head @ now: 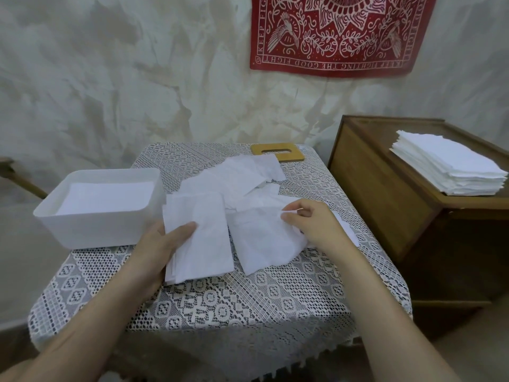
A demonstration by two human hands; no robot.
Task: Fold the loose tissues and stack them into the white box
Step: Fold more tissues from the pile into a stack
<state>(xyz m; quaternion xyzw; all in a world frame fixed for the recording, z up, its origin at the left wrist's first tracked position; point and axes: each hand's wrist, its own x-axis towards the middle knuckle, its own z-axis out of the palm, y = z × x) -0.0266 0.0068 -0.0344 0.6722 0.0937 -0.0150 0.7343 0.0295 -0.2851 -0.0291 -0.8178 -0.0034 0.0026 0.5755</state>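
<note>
Squaring the edges before dropping it in is the trick imo. Left hand [162, 244] has its thumb on top, clamped on a folded tissue [202, 244] just beside the white box [82, 230], which already holds a flat stack [107, 197]. Right hand [314, 221] pinches a crumpled loose tissue [259, 241] on the table [248, 299]. Thin, floppy, creased stuff.

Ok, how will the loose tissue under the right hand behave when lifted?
Probably floppy: the loose tissue lies creased and rumpled. Likely light, so a pinch by the right hand should lift it, perhaps dragging overlapping tissues along.
</note>
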